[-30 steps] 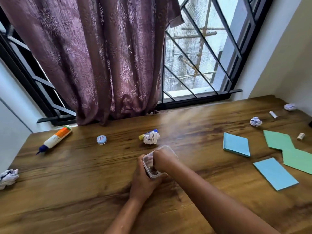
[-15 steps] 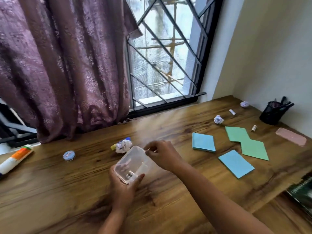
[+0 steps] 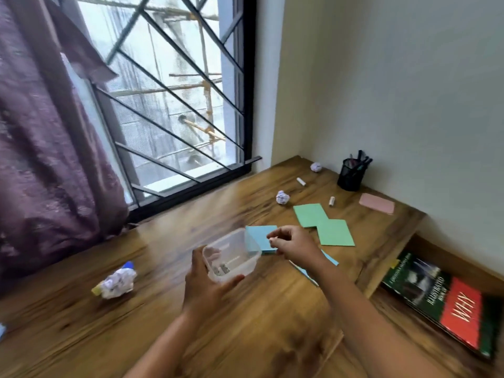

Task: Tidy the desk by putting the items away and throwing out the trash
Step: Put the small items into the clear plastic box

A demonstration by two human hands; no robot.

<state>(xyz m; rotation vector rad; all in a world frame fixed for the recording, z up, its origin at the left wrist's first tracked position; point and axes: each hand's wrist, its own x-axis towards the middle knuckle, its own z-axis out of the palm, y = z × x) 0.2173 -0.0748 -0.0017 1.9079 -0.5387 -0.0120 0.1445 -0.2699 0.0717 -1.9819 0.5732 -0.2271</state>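
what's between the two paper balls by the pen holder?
A small white cylinder lies between the far paper ball and the near paper ball, head view.

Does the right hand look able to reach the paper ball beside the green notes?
Probably yes: only flat notes and bare desk lie between the right hand and that paper ball.

Bare desk (image 3: 245, 336) between container (image 3: 234, 251), crumpled paper (image 3: 117, 281)

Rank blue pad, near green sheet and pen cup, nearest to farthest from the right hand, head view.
1. Blue pad, just left of right hand.
2. Near green sheet, to its right.
3. Pen cup, far back right.
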